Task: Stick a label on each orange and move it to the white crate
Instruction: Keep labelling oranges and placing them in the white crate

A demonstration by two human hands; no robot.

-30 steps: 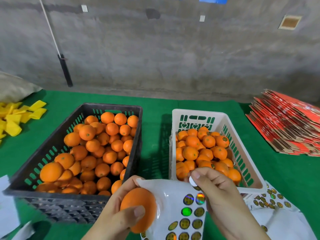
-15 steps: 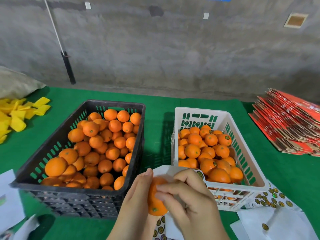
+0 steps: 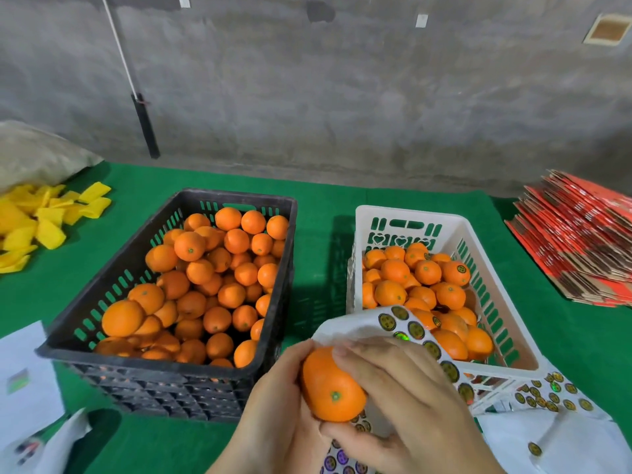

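Both hands' grip on orange (image 3: 330,388), left hand (image 3: 277,415), right hand (image 3: 407,401)

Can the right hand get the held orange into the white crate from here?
Probably yes: the right hand on the orange is beside the white crate, whose top is open; only the sticker sheet droops over its near corner.

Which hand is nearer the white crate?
Right. The right hand lies just before the white crate near its front rim; the left hand is farther left, toward the black crate.
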